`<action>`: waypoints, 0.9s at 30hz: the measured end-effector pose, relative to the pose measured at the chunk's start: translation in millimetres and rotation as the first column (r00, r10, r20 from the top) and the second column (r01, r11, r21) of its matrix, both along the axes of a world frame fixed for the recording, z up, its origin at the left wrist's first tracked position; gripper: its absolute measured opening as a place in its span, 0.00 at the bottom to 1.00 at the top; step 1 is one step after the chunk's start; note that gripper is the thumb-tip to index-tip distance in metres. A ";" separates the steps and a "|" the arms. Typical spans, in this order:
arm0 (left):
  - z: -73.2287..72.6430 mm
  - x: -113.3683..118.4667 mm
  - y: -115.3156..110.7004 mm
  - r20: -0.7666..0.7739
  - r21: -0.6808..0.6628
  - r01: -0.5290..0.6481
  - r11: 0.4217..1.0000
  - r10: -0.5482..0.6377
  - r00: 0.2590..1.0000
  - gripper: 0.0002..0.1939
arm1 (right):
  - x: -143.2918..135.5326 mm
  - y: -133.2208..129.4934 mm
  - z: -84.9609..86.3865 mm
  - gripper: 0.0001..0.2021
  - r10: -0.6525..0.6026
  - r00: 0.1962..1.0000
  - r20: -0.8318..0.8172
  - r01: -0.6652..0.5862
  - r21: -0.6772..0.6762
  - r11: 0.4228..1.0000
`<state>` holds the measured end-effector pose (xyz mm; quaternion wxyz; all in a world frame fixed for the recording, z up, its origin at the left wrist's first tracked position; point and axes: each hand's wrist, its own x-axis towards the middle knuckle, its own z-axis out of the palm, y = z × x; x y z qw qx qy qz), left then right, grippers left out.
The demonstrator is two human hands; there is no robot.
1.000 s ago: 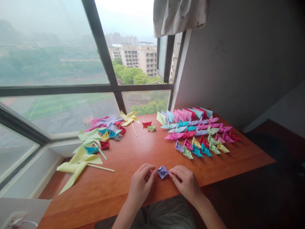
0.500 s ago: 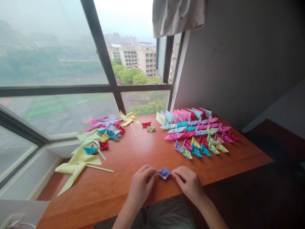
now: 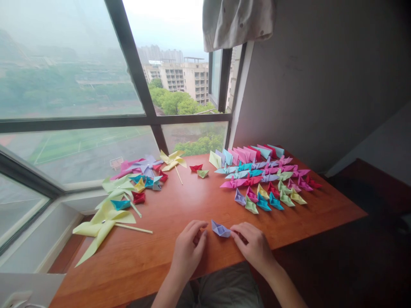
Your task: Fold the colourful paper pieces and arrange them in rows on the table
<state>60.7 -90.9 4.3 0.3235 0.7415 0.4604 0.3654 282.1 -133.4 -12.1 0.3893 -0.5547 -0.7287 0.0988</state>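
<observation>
A small purple paper boat [image 3: 221, 229] is between my hands near the front of the brown table [image 3: 180, 205], its left tip raised. My right hand [image 3: 252, 244] pinches the boat's right tip between thumb and fingers. Just left of the boat, my left hand [image 3: 190, 247] is apart from it, with a gap between thumb and index finger and nothing held. Beyond my right hand, several folded boats stand in a row, among them a lilac one [image 3: 239, 197] and a light green one [image 3: 251, 205].
Yellow-green pinwheels [image 3: 103, 222] and small boats, including a blue one [image 3: 120, 204], lie at the left. A red boat [image 3: 196, 168] and a green boat [image 3: 203, 173] sit at the back. Rows of folded paper pieces [image 3: 245, 167] fill the back right, beside the wall.
My left hand has let go of the boat's left tip, and its thumb and finger have parted. The boat has tilted, left tip up, while my right hand keeps hold.
</observation>
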 end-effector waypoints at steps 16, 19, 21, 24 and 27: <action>-1.3 1.3 -0.4 -0.089 0.013 0.090 0.996 -0.089 0.992 0.09 | -1.2 -5.8 -3.1 0.09 0.080 0.993 0.086 -0.089 0.111 0.990; -0.2 1.6 -0.3 -0.097 0.018 0.091 0.996 -0.088 0.991 0.09 | -2.6 -4.3 -2.9 0.09 0.075 0.995 0.062 -0.080 0.089 0.993; 0.1 1.7 -0.2 -0.093 0.022 0.084 0.996 -0.082 0.992 0.09 | -3.1 -3.4 -3.1 0.09 0.064 0.997 0.051 -0.068 0.082 0.994; -0.4 1.7 -0.1 -0.085 0.025 0.078 0.997 -0.076 0.994 0.09 | -3.0 -2.1 -4.4 0.10 0.047 0.998 0.046 -0.051 0.096 0.994; -1.7 1.7 -0.4 -0.072 0.032 0.063 0.998 -0.061 0.996 0.09 | -2.3 -1.1 -7.1 0.11 0.042 0.998 0.041 -0.045 0.092 0.995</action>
